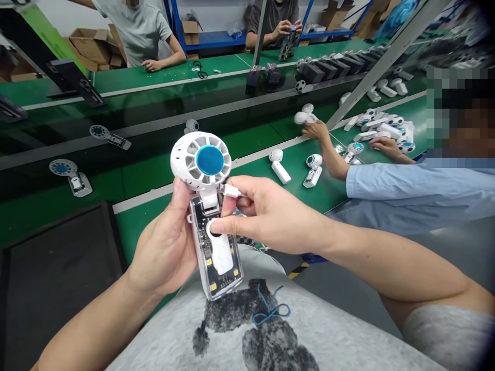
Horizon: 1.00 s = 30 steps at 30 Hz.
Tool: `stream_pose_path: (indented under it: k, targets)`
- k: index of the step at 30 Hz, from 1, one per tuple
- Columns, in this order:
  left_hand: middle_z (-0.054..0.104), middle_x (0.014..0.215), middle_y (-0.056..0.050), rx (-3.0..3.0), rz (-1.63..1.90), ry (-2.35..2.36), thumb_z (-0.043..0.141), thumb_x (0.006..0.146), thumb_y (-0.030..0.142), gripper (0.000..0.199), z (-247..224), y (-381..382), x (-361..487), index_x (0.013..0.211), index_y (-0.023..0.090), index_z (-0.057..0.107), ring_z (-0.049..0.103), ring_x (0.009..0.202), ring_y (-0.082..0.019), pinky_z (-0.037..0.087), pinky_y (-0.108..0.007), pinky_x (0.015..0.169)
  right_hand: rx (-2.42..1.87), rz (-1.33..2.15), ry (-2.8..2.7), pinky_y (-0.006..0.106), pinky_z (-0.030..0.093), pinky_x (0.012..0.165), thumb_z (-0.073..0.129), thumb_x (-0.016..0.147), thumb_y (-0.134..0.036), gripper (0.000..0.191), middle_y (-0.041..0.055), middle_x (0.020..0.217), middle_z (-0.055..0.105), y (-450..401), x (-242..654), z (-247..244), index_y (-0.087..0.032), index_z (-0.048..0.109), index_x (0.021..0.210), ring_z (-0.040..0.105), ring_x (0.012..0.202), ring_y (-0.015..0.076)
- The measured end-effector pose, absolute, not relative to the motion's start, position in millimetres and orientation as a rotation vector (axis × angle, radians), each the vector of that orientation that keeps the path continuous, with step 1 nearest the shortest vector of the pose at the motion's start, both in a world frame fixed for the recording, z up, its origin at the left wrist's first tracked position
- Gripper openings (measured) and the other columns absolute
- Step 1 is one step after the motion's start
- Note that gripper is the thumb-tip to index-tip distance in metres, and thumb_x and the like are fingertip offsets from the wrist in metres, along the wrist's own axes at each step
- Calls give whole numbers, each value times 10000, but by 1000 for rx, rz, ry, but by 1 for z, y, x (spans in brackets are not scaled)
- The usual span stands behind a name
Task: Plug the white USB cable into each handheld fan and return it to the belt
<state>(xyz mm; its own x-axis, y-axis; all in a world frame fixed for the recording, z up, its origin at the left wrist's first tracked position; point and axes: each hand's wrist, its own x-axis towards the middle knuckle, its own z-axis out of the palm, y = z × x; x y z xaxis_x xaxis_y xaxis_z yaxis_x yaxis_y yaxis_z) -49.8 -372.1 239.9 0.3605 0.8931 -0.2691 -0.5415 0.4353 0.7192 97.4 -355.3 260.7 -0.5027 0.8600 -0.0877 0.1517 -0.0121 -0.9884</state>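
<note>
A white handheld fan point(222, 255) with a round slotted head and a blue centre is held upright in front of me. Its handle has a clear cover over a dark circuit board with small yellow squares. My left hand point(166, 242) is closed around the handle's left side, thumb just below the head. Between the bent fingers of my right hand point(266, 211) is a white cable plug point(231, 191), beside the fan's neck. The right thumb rests on the white piece in the middle of the handle. Whether the plug touches the fan I cannot tell.
Several fans lie on the green conveyor point(139, 170); a white fan point(279, 166) rests on the near bench. A black tray point(58, 278) is at left. To the right, a co-worker's hand point(317, 131) reaches toward fans near a pile point(386, 126). A slanted post point(386, 56) crosses behind.
</note>
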Motion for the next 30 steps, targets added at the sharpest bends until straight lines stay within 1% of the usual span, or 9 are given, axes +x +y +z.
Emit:
stream_pose_path:
  k: [3,7,10,13,17,21,25,27,30]
  targets:
    - [667,884,-39,569,991,711,349,878,494,429,237,-370,-49,1027,203,626,607,964,-211,485,-358,880,-961,1830,-1432,201,382,533,691,685,-165,299,-88,571,449,-352,98,253,-181,397,633,453,534,55]
    - [662,929,-64,533,955,762,291,866,555,520,235,-363,-48,1050,200,624,579,1020,-256,502,-381,839,-781,1996,-1209,158,318,456,652,745,-211,283,-105,544,400,-349,100,250,-178,390,642,365,464,22]
    - [660,935,-60,517,956,755,284,864,562,523,235,-360,-48,1073,217,617,579,1022,-264,505,-387,826,-785,1971,-1154,151,326,453,682,717,-201,287,-113,541,385,-349,98,253,-178,403,653,365,460,21]
    - [665,929,-54,494,996,766,326,860,544,475,235,-361,-46,1056,230,623,601,985,-248,519,-356,800,-768,1895,-1133,165,380,506,765,598,-142,378,-119,556,418,-349,92,250,-182,392,645,417,498,31]
    - [677,872,-61,425,1024,821,497,791,528,395,225,-362,-41,969,210,648,636,881,-237,534,-310,719,-812,1875,-1093,199,407,542,807,530,-195,421,-98,601,493,-347,85,224,-181,413,679,464,536,56]
    - [674,791,-51,415,963,909,704,675,365,283,186,-338,-32,882,182,642,648,723,-201,519,-268,625,-931,1854,-1062,212,388,579,800,544,-281,437,-81,631,490,-330,92,183,-181,412,718,451,558,63]
    - [633,640,-45,425,920,1094,702,687,286,188,123,-271,-25,728,132,602,582,501,-136,459,-227,476,-1222,1620,-1119,195,320,530,707,666,-349,341,-74,639,393,-314,131,155,-183,415,723,351,564,66]
    - [587,545,-25,438,888,1175,689,702,257,184,92,-227,-21,652,130,566,535,432,-119,435,-227,448,-1350,1535,-1116,196,276,491,633,724,-407,317,-66,638,354,-312,158,142,-188,404,710,301,554,73]
    - [540,474,-6,511,876,1243,722,658,193,214,61,-157,-6,588,123,532,504,393,-117,416,-235,443,-1469,1531,-1093,208,267,468,616,691,-491,359,-61,618,341,-309,194,122,-198,408,690,288,526,80]
